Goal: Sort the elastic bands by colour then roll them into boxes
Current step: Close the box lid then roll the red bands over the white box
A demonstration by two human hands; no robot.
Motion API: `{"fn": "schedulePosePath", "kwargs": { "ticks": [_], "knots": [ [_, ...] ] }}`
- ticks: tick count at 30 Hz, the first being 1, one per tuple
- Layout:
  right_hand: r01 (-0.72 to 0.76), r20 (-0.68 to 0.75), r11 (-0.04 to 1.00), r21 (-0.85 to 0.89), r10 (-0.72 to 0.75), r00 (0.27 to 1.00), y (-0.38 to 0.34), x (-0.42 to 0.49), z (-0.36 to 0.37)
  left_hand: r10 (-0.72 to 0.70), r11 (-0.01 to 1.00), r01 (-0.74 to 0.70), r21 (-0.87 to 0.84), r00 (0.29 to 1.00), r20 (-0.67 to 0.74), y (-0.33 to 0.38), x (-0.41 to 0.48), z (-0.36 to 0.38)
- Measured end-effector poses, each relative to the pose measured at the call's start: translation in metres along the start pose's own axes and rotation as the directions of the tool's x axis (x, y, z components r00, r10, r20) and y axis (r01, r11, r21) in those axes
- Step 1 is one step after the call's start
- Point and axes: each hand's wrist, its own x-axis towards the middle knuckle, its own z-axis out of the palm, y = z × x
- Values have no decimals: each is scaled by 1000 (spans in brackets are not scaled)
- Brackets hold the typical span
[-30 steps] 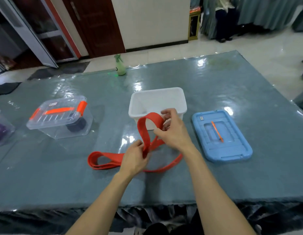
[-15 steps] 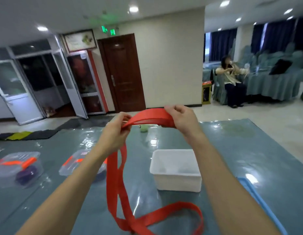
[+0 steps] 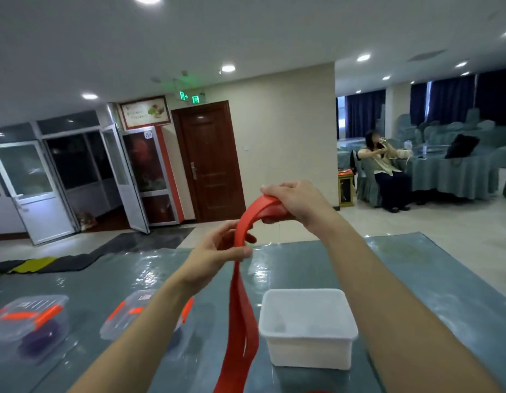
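— Where is the band (image 3: 242, 313) found?

— It is held up in the air above the bench (image 3: 402, 268), between the two hands. Its upper end is taken by the right hand (image 3: 298, 202), which is raised higher and farther. The grip there is clamped on the band, with the fingers curled round it. From this hand the band is bent in an arc down to the left hand (image 3: 217, 253).

— And the left grip?

— It is clamped on the band too: the strip is pinched between thumb and fingers. Below this pinch two strands are seen hanging close together. They are cut off by the near edge of the view, so it cannot be told whether the lower part is laid on the bench.

— What is placed near it?

— A white box (image 3: 308, 353) is set open on the bench, just right of the hanging strands. At the left a clear box (image 3: 132, 304) with orange clasps is closed by a lid and is partly hidden by the left forearm. Farther left a second clear box (image 3: 30, 316) of the same kind is seen, and a purple roll (image 3: 39, 337) is kept in it.
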Motion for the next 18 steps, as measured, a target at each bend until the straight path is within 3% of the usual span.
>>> {"fn": "schedulePosePath", "kwargs": {
  "ticks": [3,5,7,11,15,18],
  "knots": [
    [-188,127,978,-88,198,972,7,-6,-17,23,952,-48,301,996,86,25,1,-18],
    [-257,169,932,-256,305,937,21,-13,-26,-74,830,-56,555,975,210,36,6,-25],
    [-242,167,917,-317,306,937,40,-24,-33,-180,752,-21,658,955,236,38,10,-24],
    [-344,216,931,-122,363,906,91,-52,-44,-268,761,21,649,921,283,19,4,-14],
    [-475,337,873,-116,484,808,154,-88,-49,-244,802,-5,597,910,336,-7,-4,-2],
    [-508,324,859,57,466,824,181,-104,-50,-281,734,-38,678,891,355,-16,-6,3]
  ]
}}
